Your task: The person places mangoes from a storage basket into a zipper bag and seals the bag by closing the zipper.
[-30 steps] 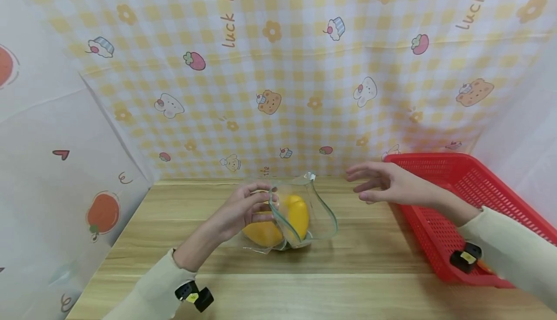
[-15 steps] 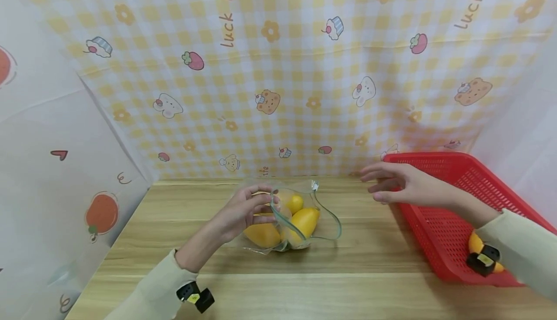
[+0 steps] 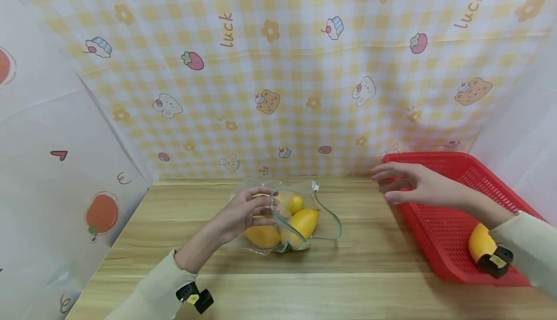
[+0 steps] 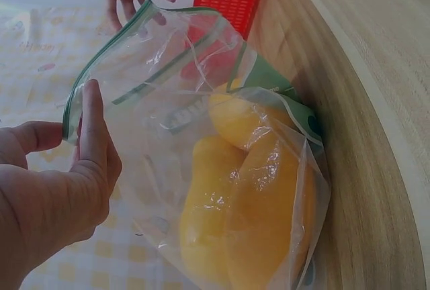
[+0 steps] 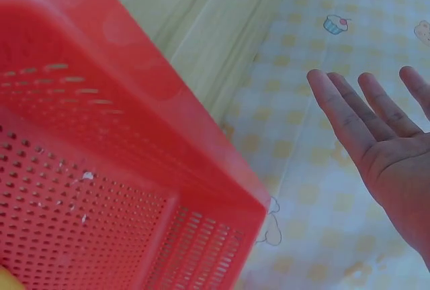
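My left hand (image 3: 243, 213) pinches the green-edged rim of a clear zip bag (image 4: 161, 112) between thumb and fingers, its mouth spread toward the right. Inside the bag lie several yellow mangoes (image 3: 306, 221), bunched low near the tabletop. A white slider (image 3: 315, 185) sits at the far end of the zip. My right hand (image 3: 411, 183) hovers over the left rim of a red plastic basket (image 3: 419, 235), fingers loose with nothing in them. In the right wrist view, the fingers (image 5: 339, 112) reach past the basket's corner. One mango (image 3: 480, 241) rests in the basket, partly covered by the wrist camera.
A wooden table (image 3: 322, 291) bears the bag and the basket. Behind it hangs a yellow checked cloth (image 3: 300, 68) with cartoon prints, and a white printed sheet (image 3: 65, 165) closes off the left side.
My right hand has moved right, away from the bag to the basket. A mango in the bag has tipped from upright to slanting right. My left hand stays on the rim.
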The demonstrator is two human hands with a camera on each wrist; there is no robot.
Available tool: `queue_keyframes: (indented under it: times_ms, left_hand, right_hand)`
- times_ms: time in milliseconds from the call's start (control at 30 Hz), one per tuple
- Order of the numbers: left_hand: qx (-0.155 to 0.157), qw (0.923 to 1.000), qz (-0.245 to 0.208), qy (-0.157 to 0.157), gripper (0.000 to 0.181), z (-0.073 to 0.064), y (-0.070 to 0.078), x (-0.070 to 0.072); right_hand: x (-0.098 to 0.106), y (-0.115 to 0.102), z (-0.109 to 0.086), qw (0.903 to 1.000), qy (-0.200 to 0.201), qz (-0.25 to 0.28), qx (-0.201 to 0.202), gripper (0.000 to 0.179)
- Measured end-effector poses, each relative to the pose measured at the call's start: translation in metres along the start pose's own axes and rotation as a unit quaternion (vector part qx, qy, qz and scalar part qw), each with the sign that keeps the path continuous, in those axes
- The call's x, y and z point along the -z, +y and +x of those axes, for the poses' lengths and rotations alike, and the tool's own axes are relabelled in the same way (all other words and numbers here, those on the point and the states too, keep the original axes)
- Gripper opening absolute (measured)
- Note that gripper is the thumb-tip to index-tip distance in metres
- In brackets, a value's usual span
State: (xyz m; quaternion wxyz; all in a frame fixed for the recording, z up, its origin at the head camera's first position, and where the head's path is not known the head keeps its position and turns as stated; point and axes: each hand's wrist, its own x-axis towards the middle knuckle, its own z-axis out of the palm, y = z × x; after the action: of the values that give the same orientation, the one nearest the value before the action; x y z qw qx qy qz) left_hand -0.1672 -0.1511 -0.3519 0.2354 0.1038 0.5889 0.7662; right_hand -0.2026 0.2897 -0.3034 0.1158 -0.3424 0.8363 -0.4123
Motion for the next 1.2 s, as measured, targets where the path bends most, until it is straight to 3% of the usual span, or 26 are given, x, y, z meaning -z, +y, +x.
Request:
queue_keyframes:
  times_ms: [600,800,1033,1200]
  left_hand:
    - [0.004,1.0,0.003,-0.001,0.038,-0.001,-0.002,0.001]
    - [0.004,1.0,0.005,0.0,0.039,0.0,-0.002,0.002]
    - [0.007,0.9999,0.01,0.004,0.042,0.002,-0.002,0.004]
    - [0.008,0.9999,0.01,0.006,0.041,0.003,-0.001,0.005]
  right_hand:
    - [0.017,0.007,-0.023,0.9994,0.0,-0.021,-0.028,0.057]
    - [0.025,0.011,-0.031,0.9972,0.004,-0.072,-0.019,0.057]
    - [0.036,0.022,-0.046,0.9968,-0.037,-0.054,-0.046,0.054]
    - [0.045,0.03,-0.055,0.9928,-0.055,-0.083,-0.068,0.049]
